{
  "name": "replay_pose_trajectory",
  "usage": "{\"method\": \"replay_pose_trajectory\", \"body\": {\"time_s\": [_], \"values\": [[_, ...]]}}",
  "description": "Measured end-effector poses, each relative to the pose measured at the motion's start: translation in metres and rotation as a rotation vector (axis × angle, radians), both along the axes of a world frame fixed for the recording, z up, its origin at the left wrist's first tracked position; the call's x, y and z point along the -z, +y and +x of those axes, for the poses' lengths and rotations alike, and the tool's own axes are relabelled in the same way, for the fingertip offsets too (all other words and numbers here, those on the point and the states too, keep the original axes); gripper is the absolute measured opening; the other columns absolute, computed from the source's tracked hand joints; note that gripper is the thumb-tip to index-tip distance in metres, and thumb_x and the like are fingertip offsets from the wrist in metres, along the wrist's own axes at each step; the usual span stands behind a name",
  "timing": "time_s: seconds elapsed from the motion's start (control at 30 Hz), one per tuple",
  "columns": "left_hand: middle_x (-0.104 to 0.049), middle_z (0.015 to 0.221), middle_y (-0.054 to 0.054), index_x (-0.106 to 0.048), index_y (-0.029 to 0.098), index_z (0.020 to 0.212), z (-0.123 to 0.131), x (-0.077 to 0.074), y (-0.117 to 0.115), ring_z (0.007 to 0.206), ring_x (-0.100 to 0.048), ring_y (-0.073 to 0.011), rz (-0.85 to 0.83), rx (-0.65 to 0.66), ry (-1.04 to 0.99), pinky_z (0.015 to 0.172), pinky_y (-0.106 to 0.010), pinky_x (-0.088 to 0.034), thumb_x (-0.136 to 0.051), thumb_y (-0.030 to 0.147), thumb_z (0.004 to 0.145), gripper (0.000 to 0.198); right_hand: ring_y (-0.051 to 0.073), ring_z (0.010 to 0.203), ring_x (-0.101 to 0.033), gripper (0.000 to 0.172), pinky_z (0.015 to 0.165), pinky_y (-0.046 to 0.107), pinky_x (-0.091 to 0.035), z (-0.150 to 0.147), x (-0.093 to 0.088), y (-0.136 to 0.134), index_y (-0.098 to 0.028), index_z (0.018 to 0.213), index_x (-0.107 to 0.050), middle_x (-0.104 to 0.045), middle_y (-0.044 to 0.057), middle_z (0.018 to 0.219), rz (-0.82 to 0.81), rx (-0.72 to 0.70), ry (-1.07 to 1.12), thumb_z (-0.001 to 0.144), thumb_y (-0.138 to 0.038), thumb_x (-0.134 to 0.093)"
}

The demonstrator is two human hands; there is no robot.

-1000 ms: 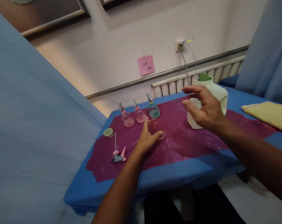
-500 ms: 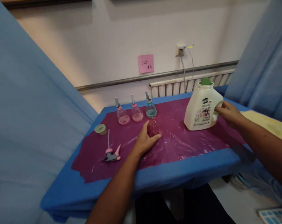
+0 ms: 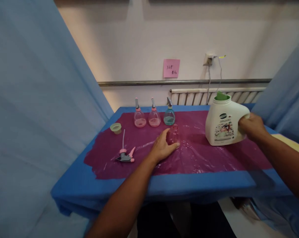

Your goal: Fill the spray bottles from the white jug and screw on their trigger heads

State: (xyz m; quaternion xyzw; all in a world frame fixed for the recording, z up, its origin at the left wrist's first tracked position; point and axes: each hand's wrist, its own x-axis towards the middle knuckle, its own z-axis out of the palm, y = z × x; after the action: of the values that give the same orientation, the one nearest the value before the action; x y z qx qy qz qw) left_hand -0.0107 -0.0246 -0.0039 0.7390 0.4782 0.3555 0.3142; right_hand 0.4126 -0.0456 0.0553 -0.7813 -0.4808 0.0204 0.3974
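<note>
My left hand [image 3: 163, 145] is wrapped round the near left side of a clear pink bottle [image 3: 174, 134] with an open neck, which stands on the purple sheet [image 3: 194, 158]. My right hand [image 3: 253, 126] grips the handle of a large cream jug [image 3: 222, 124], uncapped, with green showing in its mouth. The jug is upright, to the right of the bottle. A pink and grey spray head [image 3: 125, 155] with its tube lies to the left.
Two pink spray bottles [image 3: 140, 119] [image 3: 154, 118] and a teal one [image 3: 169, 116] stand at the back. A green cap [image 3: 116, 128] sits at the left. A yellow cloth [image 3: 291, 143] lies far right; blue curtains hang on both sides.
The view has turned, so the table sits more level. My right hand still holds the jug, its handle side now a little higher. My left hand stays at the bottle.
</note>
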Motion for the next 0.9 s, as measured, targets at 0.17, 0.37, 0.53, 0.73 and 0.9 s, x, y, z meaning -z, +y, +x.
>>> {"method": "replay_pose_trajectory", "body": {"time_s": [0.17, 0.37, 0.53, 0.73, 0.9], "values": [[-0.065, 0.162, -0.018, -0.05, 0.027, 0.162, 0.001, 0.002, 0.0, 0.151, -0.062, -0.0423, -0.017, -0.018, -0.025, 0.128, -0.062, -0.048, -0.096, 0.044, 0.082, 0.093, 0.028, 0.086, -0.07, 0.03, 0.068, 0.035, -0.049, -0.008, -0.034, 0.0, -0.016, 0.103, -0.079, -0.078, 0.014, 0.093, -0.081, -0.028, -0.045, 0.088, -0.033, -0.059], [-0.068, 0.156, -0.016, -0.054, 0.028, 0.155, 0.001, -0.003, -0.005, 0.147, -0.065, -0.0415, -0.006, -0.065, -0.016, 0.125, -0.061, -0.05, -0.095, 0.043, 0.082, 0.085, 0.027, 0.087, -0.067, 0.027, 0.073, 0.037, -0.044, -0.023, -0.055, 0.001, -0.021, 0.1, -0.078, -0.079, 0.013, 0.095, -0.177, -0.112, -0.235, 0.087, -0.037, -0.061], [-0.066, 0.159, -0.015, -0.052, 0.028, 0.157, 0.0, -0.009, -0.008, 0.149, -0.064, -0.0393, 0.022, -0.071, -0.057, 0.127, -0.058, -0.05, -0.091, 0.04, 0.085, 0.082, 0.026, 0.084, -0.064, 0.026, 0.072, 0.037, -0.04, -0.032, -0.067, -0.001, -0.023, 0.097, -0.076, -0.079, 0.012, 0.095, -0.248, -0.146, -0.396, 0.088, -0.042, -0.061], [-0.062, 0.161, -0.011, -0.055, 0.029, 0.158, 0.0, -0.009, -0.007, 0.151, -0.061, -0.0346, 0.117, -0.005, -0.072, 0.131, -0.052, -0.049, -0.087, 0.034, 0.087, 0.079, 0.028, 0.088, -0.067, 0.036, 0.072, 0.037, -0.037, -0.037, -0.081, -0.006, -0.024, 0.113, -0.078, -0.083, 0.017, 0.11, -0.367, -0.128, -0.658, 0.098, -0.049, -0.057], [-0.06, 0.16, -0.012, -0.054, 0.03, 0.161, 0.0, -0.009, -0.006, 0.151, -0.06, -0.0342, 0.139, 0.027, -0.07, 0.131, -0.052, -0.049, -0.085, 0.034, 0.089, 0.079, 0.029, 0.092, -0.07, 0.034, 0.071, 0.036, -0.036, -0.044, -0.095, -0.01, -0.027, 0.117, -0.079, -0.084, 0.016, 0.117, -0.431, -0.084, -0.733, 0.101, -0.049, -0.059]]}}
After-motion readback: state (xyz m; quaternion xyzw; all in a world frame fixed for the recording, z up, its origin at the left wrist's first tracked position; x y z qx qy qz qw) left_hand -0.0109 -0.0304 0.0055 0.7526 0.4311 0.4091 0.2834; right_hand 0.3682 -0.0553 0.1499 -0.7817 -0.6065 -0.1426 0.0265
